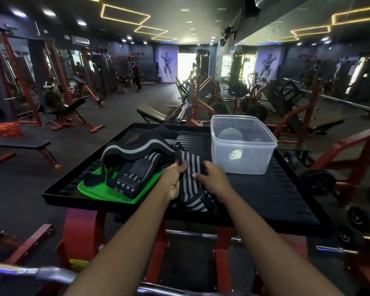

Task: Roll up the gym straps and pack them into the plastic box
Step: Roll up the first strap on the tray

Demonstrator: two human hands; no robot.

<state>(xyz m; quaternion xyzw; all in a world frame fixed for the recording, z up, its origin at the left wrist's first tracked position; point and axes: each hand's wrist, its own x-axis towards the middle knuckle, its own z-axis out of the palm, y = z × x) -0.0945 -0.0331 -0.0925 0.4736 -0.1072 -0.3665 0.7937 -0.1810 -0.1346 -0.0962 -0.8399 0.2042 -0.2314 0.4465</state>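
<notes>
Further straps (pixel 137 146) are heaped on the green tray (pixel 90 188) at the table's (pixel 275 195) left; the striped strap (pixel 189 167) is pinched at its far end by the left hand (pixel 174 180) and gripped just beside by the right hand (pixel 210 178), its long axis running towards the person; the plastic box (pixel 241 146) stands beyond, nearer the right hand.

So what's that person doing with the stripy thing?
A person stands at a black table in a gym, holding a striped strap in both hands. The left hand and the right hand grip it side by side near its top, and the rest trails down toward them. More straps lie unrolled on a green tray to the left. The clear plastic box stands to the right, seemingly with no strap in it yet.
</notes>
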